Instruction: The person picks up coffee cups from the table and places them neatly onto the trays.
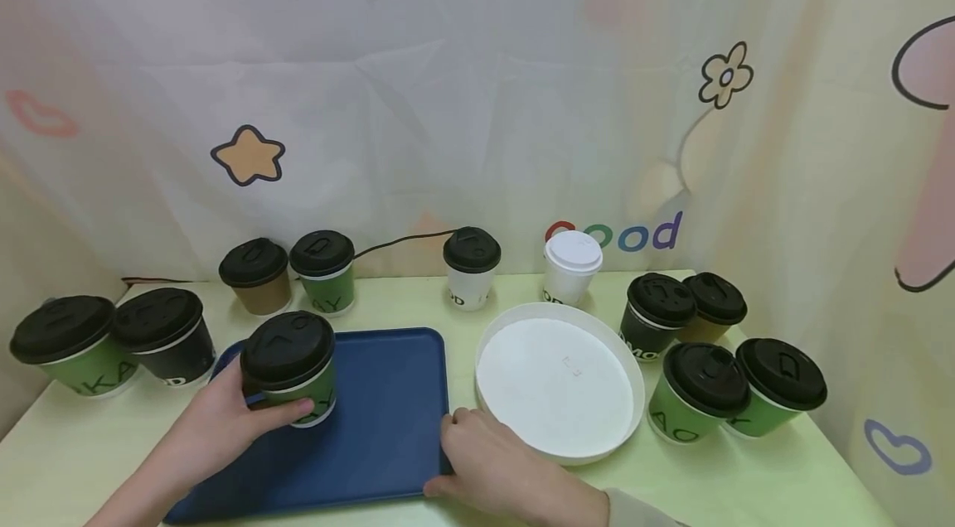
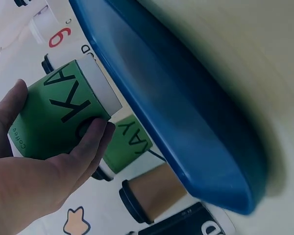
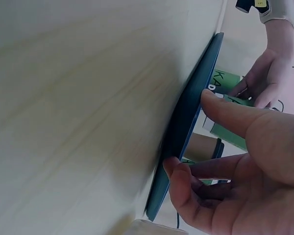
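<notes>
My left hand (image 1: 246, 407) grips a green paper coffee cup (image 1: 317, 394) with a black lid, thumb on its near side. The cup is upright over the left part of the blue tray (image 1: 388, 427). In the left wrist view, the held cup (image 2: 54, 107) shows dark letters, and its white base stands apart from the tray's raised rim (image 2: 137, 112). My right hand (image 1: 496, 461) holds the tray's right edge near the front corner. The right wrist view shows its thumb and curled fingers on the rim of the tray (image 3: 186, 117).
A round white tray (image 1: 559, 386) stands just right of my right hand. Lidded cups stand around: a green cup (image 1: 70, 345) and black cup (image 1: 167, 336) at left, brown (image 1: 257, 274), green (image 1: 324, 270) and white (image 1: 470, 266) ones behind, several more at right, including a green cup (image 1: 694, 394).
</notes>
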`<state>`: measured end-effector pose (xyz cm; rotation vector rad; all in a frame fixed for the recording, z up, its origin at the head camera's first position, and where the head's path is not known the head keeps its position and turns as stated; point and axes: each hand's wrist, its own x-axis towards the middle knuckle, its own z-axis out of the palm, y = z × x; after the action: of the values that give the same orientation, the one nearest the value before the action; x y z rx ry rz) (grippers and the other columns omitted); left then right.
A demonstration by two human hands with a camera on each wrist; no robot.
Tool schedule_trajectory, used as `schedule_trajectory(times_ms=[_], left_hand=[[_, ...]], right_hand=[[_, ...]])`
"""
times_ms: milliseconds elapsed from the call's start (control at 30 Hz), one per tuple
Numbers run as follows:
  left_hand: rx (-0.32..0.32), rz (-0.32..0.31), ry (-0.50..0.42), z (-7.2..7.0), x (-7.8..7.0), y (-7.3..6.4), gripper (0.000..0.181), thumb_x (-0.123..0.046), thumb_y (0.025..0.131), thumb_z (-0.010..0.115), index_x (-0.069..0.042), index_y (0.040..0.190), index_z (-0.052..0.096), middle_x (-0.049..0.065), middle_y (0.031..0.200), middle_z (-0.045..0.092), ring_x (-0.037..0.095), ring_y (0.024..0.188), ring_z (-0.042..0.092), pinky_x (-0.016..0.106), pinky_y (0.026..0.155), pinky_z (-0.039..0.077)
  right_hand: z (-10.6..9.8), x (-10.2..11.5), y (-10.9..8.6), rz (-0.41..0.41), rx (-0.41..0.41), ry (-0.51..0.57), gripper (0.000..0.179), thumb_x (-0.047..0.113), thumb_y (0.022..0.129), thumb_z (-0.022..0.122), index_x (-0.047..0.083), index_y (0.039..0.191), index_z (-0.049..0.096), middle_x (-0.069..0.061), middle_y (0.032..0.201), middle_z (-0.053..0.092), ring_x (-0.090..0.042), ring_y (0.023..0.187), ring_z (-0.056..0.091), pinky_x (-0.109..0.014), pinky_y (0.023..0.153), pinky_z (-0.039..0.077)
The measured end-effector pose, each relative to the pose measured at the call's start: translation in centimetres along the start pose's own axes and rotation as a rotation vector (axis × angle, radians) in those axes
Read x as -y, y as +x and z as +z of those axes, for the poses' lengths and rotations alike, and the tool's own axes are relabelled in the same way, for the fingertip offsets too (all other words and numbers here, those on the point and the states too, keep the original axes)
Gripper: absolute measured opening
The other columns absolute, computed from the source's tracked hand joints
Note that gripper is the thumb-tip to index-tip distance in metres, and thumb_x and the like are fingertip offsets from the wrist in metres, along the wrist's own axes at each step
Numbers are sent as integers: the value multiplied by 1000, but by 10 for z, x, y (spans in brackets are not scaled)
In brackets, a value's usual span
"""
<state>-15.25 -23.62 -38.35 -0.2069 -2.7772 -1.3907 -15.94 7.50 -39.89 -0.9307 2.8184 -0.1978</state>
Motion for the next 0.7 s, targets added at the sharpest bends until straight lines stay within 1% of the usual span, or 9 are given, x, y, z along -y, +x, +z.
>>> schedule_trajectory(times_ms=[100,300,533,700], left_hand=[[11,10,9,5,-2,6,79,-36,85,87,-6,147,48,17,137,60,39,128,55,59,97,46],[58,-54,78,16,-6,15,91,-49,83,85,-4,150,42,19,139,57,44,130,52,60,93,48],[69,-42,82,30,-13,32,93,-48,83,86,-4,151,41,22,138,58,44,127,54,59,92,49],[84,-52,69,40,-13,41,96,-47,83,86,-4,153,38,23,141,55,45,128,53,61,94,48]], right_hand=[[0,-1,0,8,5,14,60,50,81,86,0,111,70,-1,84,59,-9,75,53,-27,66,52],[1,-2,0,-1,8,31,58,49,82,86,1,109,70,-2,84,59,-9,76,54,-26,67,52],[1,-3,1,5,22,36,56,49,82,86,2,108,70,-1,84,58,-9,74,53,-24,68,52],[1,-3,1,-19,-5,18,56,49,80,87,2,105,70,-1,83,58,-9,74,55,-23,68,52]])
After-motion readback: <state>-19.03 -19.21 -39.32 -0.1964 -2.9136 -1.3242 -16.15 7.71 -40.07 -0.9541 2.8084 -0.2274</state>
